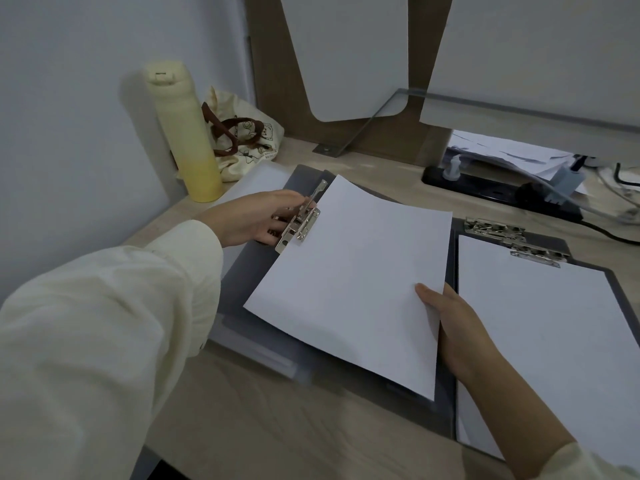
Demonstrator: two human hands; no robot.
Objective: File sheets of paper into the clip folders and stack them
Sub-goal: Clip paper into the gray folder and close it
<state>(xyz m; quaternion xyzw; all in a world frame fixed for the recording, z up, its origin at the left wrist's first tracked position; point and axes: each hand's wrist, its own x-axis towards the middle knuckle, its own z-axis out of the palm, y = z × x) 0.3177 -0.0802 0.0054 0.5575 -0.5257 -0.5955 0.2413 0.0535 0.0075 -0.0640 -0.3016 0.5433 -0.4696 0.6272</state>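
A grey clip folder [242,289] lies open on the desk in front of me. My left hand [256,220] grips its metal clip [299,221] and holds the clip raised. A white sheet of paper [349,282] rests over the folder with its top edge at the clip. My right hand [453,327] pinches the sheet's lower right edge, thumb on top. To the right lies a second grey clip folder [588,268] with a sheet [554,341] held under its clip [535,252].
A yellow bottle [183,133] and a cloth bag [242,136] stand at the back left by the wall. A stack of loose paper [256,181] lies behind the folder. A black power strip [498,192] with plugs and cables runs along the back right.
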